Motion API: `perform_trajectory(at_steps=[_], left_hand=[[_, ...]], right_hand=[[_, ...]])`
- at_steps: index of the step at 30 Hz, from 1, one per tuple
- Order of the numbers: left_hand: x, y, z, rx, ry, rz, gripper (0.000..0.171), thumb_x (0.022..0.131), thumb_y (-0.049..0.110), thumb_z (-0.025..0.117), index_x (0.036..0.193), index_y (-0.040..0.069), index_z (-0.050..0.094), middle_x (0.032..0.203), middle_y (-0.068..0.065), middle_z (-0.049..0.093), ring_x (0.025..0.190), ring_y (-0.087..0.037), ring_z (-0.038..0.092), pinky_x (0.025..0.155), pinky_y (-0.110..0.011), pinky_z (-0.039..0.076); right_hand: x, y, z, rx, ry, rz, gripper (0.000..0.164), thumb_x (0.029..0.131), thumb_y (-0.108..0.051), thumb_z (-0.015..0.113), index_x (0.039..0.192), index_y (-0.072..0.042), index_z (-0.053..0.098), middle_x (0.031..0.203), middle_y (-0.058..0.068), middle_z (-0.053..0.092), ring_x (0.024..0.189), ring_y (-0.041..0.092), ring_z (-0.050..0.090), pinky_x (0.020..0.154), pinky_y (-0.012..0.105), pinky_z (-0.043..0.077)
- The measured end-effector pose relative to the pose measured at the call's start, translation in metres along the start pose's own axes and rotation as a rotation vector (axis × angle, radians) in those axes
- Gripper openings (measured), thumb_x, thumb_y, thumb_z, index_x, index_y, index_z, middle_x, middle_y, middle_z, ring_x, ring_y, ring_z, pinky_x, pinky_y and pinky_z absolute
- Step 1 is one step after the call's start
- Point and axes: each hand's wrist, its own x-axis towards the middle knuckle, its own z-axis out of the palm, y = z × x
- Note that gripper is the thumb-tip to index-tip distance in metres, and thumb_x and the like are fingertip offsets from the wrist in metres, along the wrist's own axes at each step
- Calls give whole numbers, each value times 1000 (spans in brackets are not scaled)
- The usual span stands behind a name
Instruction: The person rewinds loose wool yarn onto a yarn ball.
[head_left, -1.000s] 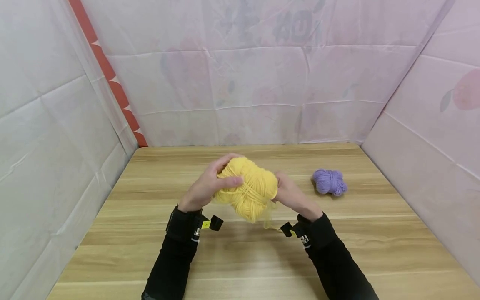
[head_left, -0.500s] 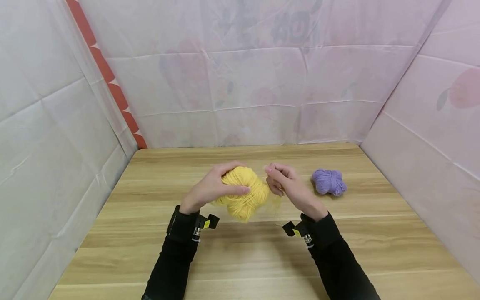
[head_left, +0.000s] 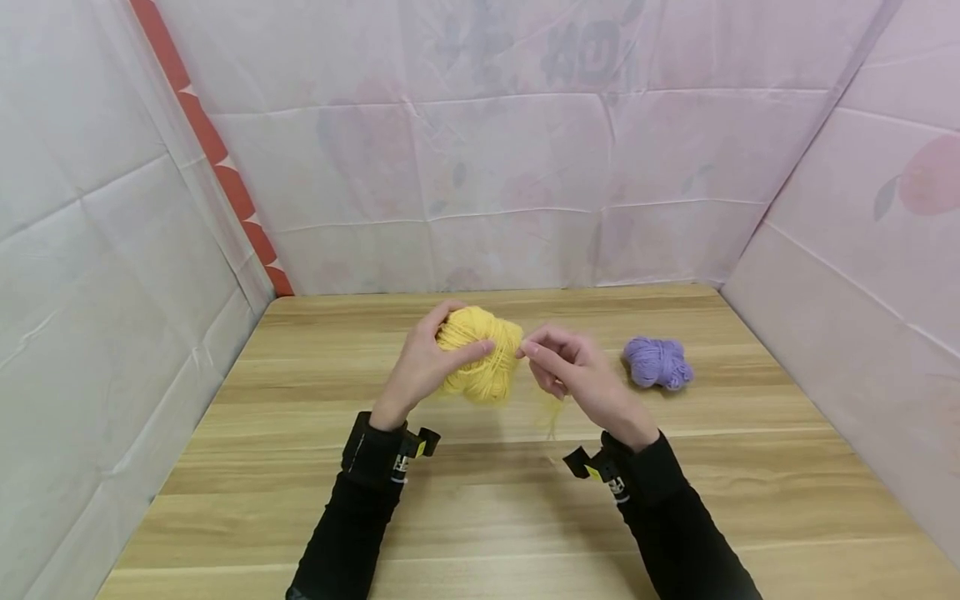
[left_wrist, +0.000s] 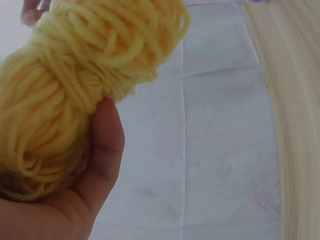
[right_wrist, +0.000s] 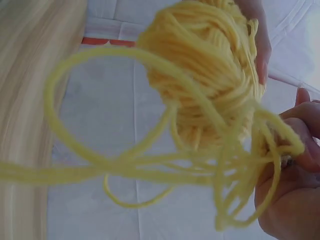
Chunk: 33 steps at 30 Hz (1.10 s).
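A skein of yellow yarn [head_left: 491,375] is held up above the wooden table in my left hand [head_left: 420,367], the thumb lying across its near side. In the left wrist view, the yellow skein [left_wrist: 110,55] shows a band of strands wrapped round its middle. At the skein's right end is my right hand [head_left: 581,371], thumb and index finger pinched together on yellow yarn. Loose yellow loops [right_wrist: 120,52] fill much of the right wrist view and run to the curled fingers of the right hand [right_wrist: 290,195]. Thin strands hang below this hand in the head view.
A small skein of purple yarn [head_left: 659,363] lies on the wooden table [head_left: 480,517] to the right of my right hand. Pale printed sheets [head_left: 510,183] stand as walls behind and on both sides of the table.
My left hand has tipped the yellow skein and lifted it slightly. My right hand drew away from its right end with loose yarn, then came back close to it.
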Motion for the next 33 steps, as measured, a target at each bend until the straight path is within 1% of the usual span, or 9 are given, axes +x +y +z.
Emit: perform_trajectory(at_steps=[4,7,10,13,17,20,25,28,33], left_hand=[[0,0,0,-22,71,14,47,80,34,78,119,24,56,102,-6,62,85,-20,61,68,-34,55],[1,0,0,-41,112,20,48,81,35,77,120,21,55,103,-7,61,85,-20,61,67,-34,55],[1,0,0,-66,146,11,48,81,36,77,118,18,53,103,-8,60,84,-20,61,65,-33,56],[1,0,0,-117,165,-1,48,81,35,77,117,15,50,102,-9,61,81,-20,64,63,-34,57],[2,1,0,-177,190,-5,50,82,33,76,117,12,47,102,-11,62,78,-20,66,61,-34,58],[2,1,0,-199,215,-1,50,83,33,75,117,10,46,102,-11,62,78,-20,66,61,-33,59],[2,1,0,-231,239,13,48,84,31,74,115,8,44,100,-13,63,76,-19,67,62,-33,59],[2,1,-1,-253,251,23,46,85,29,73,113,7,43,99,-13,62,76,-18,67,62,-32,59],[2,1,-1,-323,258,38,42,87,25,71,111,8,42,97,-12,63,74,-17,68,61,-30,59]], right_hand=[[1,-1,5,-11,-7,26,25,102,-21,49,109,1,59,63,1,43,52,15,34,46,36,28],[1,-1,8,-22,-14,30,24,101,-21,50,108,0,61,62,0,42,51,15,34,47,38,28],[3,0,12,-38,-29,32,25,101,-21,51,107,0,63,61,-1,41,50,13,34,46,34,29],[4,3,14,-49,-49,28,24,100,-20,53,106,0,64,60,-2,41,49,12,34,45,31,31],[5,6,17,-49,-75,17,20,99,-18,54,104,-3,66,61,-3,42,48,11,35,43,34,30],[6,7,19,-51,-102,10,17,99,-16,54,103,-5,67,60,-3,41,48,12,34,43,33,29],[8,10,20,-75,-133,20,17,99,-17,55,102,-8,69,59,-3,39,48,13,35,44,26,32],[9,13,21,-94,-148,30,18,99,-17,55,102,-8,69,59,-2,39,49,13,36,45,25,33],[12,18,22,-113,-176,56,19,99,-18,55,101,-7,70,58,-1,39,48,17,37,44,25,33]])
